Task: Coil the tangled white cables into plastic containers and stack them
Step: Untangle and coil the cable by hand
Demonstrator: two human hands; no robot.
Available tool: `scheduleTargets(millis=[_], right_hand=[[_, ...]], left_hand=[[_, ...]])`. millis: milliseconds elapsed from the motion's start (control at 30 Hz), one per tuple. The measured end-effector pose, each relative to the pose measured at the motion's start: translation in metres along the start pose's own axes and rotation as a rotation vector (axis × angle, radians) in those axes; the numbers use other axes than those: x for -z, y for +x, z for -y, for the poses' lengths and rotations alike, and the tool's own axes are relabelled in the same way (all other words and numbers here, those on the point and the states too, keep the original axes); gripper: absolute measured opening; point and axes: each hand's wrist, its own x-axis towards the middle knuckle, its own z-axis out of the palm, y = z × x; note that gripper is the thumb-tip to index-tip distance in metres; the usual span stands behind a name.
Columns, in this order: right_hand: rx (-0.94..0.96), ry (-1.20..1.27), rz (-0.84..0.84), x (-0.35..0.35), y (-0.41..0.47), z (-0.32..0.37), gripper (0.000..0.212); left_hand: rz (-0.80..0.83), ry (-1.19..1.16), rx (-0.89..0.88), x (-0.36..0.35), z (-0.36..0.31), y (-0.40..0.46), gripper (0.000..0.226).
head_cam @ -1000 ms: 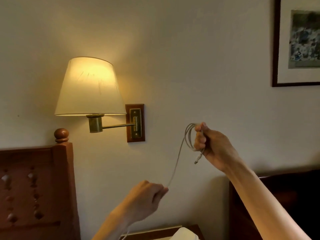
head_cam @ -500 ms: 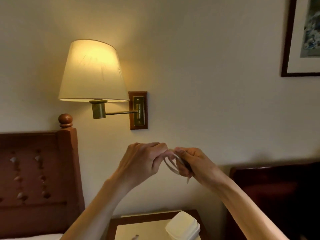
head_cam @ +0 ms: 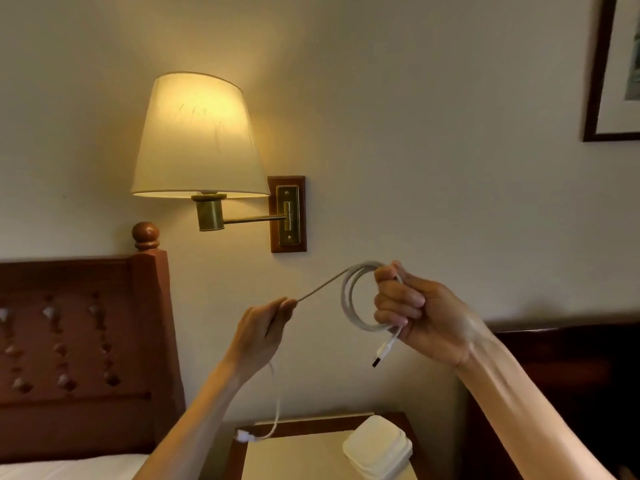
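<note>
One white cable is up in open air before the wall, well above the desk: the right hand grips its few round loops, plug hanging below, while the left hand pinches the straight run. Its tail drops toward the desk, where a stack of white containers sits near the right edge

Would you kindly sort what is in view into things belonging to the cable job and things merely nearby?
Job: white cable, held by the right hand, pinched by the left hand; plastic containers.
Nearby: wall lamp, headboard, framed picture, bedside table.
</note>
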Motion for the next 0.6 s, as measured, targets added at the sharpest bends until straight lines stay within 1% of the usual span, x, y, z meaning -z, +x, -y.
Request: scheduleTargets(millis=[67, 133, 167, 200, 233, 267, 300, 333, 367, 433, 500, 533, 600], right_hand=[[0.083, -0.002, -0.085, -0.002, -0.004, 0.010, 0.031], [0.167, -0.076, -0.209, -0.004, -0.007, 0.015, 0.030], [0.201, -0.158, -0.278, -0.005, -0.006, 0.015, 0.030], [0.231, -0.280, -0.350, -0.003, -0.005, 0.012, 0.031], [0.263, -0.447, -0.414, 0.001, -0.002, 0.007, 0.033], [0.296, -0.651, -0.461, 0.005, 0.002, 0.000, 0.035], [0.316, -0.854, -0.488, 0.009, 0.005, -0.008, 0.037], [0.312, -1.018, -0.493, 0.013, 0.007, -0.017, 0.037], [0.286, -1.123, -0.484, 0.016, 0.009, -0.025, 0.036], [0.206, -1.232, -0.444, 0.019, 0.007, -0.038, 0.033], [0.155, -1.263, -0.392, 0.017, 0.003, -0.048, 0.033], [0.142, -1.255, -0.367, 0.014, 0.002, -0.051, 0.034], [0.122, -1.211, -0.339, 0.009, 0.002, -0.054, 0.035]], left_hand=[[-0.021, 0.005, 0.067, -0.001, 0.019, -0.025, 0.043], [0.022, 0.058, 0.159, -0.004, 0.026, -0.050, 0.034], [0.108, 0.098, 0.202, -0.006, 0.020, -0.060, 0.034], [0.259, 0.137, 0.222, -0.007, 0.005, -0.065, 0.035], [0.424, 0.192, 0.194, -0.008, -0.014, -0.066, 0.036], [0.544, 0.243, 0.124, -0.009, -0.032, -0.065, 0.035], [0.592, 0.262, 0.054, -0.010, -0.051, -0.061, 0.032], [0.585, 0.257, -0.001, -0.006, -0.071, -0.056, 0.028], [0.529, 0.246, -0.062, -0.001, -0.087, -0.048, 0.025], [0.349, 0.262, -0.142, 0.013, -0.103, -0.034, 0.025], [0.168, 0.321, -0.187, 0.025, -0.104, -0.018, 0.024], [0.123, 0.350, -0.198, 0.028, -0.100, -0.011, 0.023], [0.097, 0.358, -0.188, 0.028, -0.090, -0.001, 0.021]])
